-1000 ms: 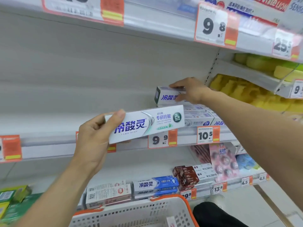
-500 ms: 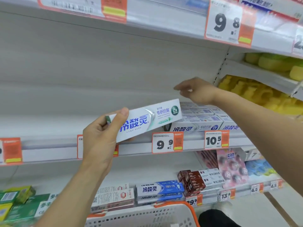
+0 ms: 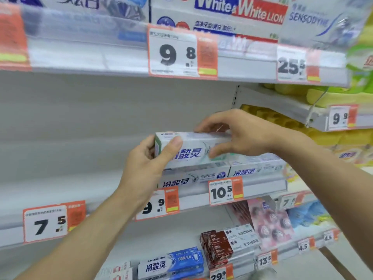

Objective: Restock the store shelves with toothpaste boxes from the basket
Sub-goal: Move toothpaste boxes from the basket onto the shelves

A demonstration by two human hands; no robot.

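Both hands pinch the box (image 3: 191,150): your left hand (image 3: 145,168) at its end, right hand (image 3: 242,134) mid-length; it looks light, stiff, crushable.

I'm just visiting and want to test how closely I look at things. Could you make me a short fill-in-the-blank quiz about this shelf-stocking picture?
1. The white toothpaste box is held by ____ hands at once.
2. The left hand grips the box's ____ end, while the right hand holds the other.
3. The price tag just below the stacked boxes on the shelf reads ____.
4. The brown boxes stand on the shelf ____ the one being stocked.

Missing words: two; left; 10.5; below
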